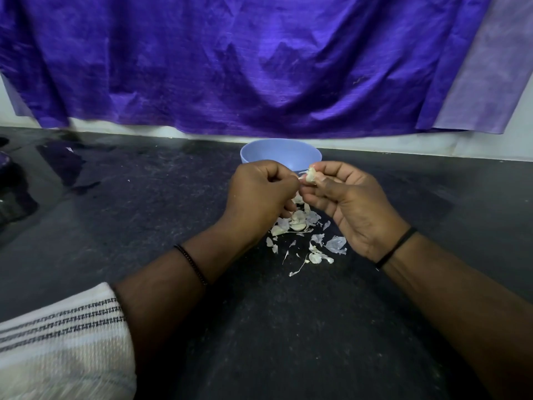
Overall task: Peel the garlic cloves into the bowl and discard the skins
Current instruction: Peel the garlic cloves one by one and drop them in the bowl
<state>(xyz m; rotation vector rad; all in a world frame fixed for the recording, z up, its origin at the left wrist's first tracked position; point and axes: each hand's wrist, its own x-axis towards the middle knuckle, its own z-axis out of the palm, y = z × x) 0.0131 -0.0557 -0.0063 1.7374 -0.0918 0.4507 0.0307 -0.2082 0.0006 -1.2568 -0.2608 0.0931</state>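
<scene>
Pale garlic clove [310,177] sat pinched in the right hand [352,206], raised just in front of blue bowl [281,154]; left hand [259,194] curled, fingertips nipping the clove's skin. Both forearms angled inward over skins [305,235] scattered on black counter [144,212]

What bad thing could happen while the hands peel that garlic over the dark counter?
The garlic clove is pinched only at the fingertips of the right hand while the left hand pulls skin, so it might slip and fall short of the blue bowl. Also, the loose skins scattered on the counter could hide unpeeled pieces or get brushed further by the forearms.
</scene>
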